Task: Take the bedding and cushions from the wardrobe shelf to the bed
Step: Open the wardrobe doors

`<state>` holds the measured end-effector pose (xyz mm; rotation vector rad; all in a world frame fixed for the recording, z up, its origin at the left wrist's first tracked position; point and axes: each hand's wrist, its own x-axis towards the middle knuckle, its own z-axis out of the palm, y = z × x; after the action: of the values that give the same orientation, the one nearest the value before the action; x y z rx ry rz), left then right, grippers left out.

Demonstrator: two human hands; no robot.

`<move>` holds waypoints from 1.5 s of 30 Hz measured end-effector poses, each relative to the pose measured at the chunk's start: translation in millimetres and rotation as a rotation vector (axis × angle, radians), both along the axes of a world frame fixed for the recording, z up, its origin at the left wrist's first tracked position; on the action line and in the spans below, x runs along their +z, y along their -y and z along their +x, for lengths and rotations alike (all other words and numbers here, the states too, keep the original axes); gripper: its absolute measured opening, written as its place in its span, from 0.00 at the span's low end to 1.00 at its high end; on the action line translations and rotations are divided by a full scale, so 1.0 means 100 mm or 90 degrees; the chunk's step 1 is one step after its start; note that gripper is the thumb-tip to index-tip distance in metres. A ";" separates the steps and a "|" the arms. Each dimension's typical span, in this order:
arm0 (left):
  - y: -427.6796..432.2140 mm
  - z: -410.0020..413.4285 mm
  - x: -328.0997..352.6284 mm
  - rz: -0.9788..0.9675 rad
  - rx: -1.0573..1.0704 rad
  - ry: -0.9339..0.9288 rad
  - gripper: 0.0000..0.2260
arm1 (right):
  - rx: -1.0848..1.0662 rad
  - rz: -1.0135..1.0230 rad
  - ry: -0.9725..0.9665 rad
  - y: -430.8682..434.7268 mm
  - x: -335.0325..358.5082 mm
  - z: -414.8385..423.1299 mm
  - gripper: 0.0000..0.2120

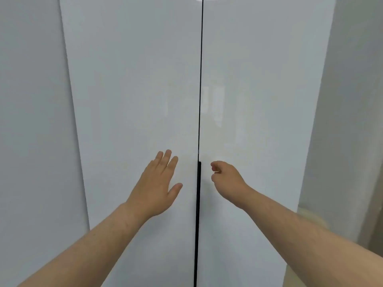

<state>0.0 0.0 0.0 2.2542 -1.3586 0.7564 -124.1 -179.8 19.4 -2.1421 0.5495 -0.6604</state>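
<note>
Item: wardrobe (134, 79), glossy white, two tall doors shut, filling the view from 9 to 3 o'clock. We record a thin dark seam (200, 79) between the doors, running from 12 down to 6 o'clock. From about centre downward the seam thickens into a black strip handle (198, 193).

Left hand (158, 186): at 7 o'clock of centre, just left of the handle, fingers spread and straight, palm toward the left door (128, 121). We cannot tell whether it touches the panel.

Right hand (227, 180): at 5 o'clock of centre, just right of the handle, fingers curled loosely inward, gripping nothing, fingertips near the edge of the right door (259, 121).

Contents: the closed doors hide the wardrobe's interior; bedding and cushions are not visible to us.

Surroundings: plain pale wall (356, 100) at 3 o'clock; another white panel (31, 121) at 9 o'clock.
</note>
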 end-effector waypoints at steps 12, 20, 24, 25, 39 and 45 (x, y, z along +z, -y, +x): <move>0.69 1.22 -0.27 0.007 0.058 0.174 0.28 | -0.039 0.195 0.025 0.35 -0.05 0.93 0.16; 0.64 1.04 -0.10 -0.128 -0.125 -0.112 0.22 | 0.011 0.202 0.046 0.22 -0.12 0.56 0.17; 0.61 0.34 0.37 -0.274 -0.346 -0.546 0.20 | 0.040 0.203 0.044 0.05 -0.11 0.05 0.16; 0.61 0.15 0.48 -0.281 -0.376 -0.599 0.20 | 0.048 0.201 0.042 0.02 -0.11 -0.08 0.16; 0.51 -1.74 0.83 -0.338 -0.485 -0.793 0.22 | 0.075 0.226 0.025 -0.17 -0.05 -1.65 0.11; 0.62 -2.40 0.79 -0.344 -0.487 -0.756 0.19 | 0.005 0.153 0.047 -0.07 -0.09 -2.24 0.07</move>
<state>-239.6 -62.0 79.1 1.1465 -1.0235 -0.4185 -347.6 -173.2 10.3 -1.8875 0.5511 -0.6323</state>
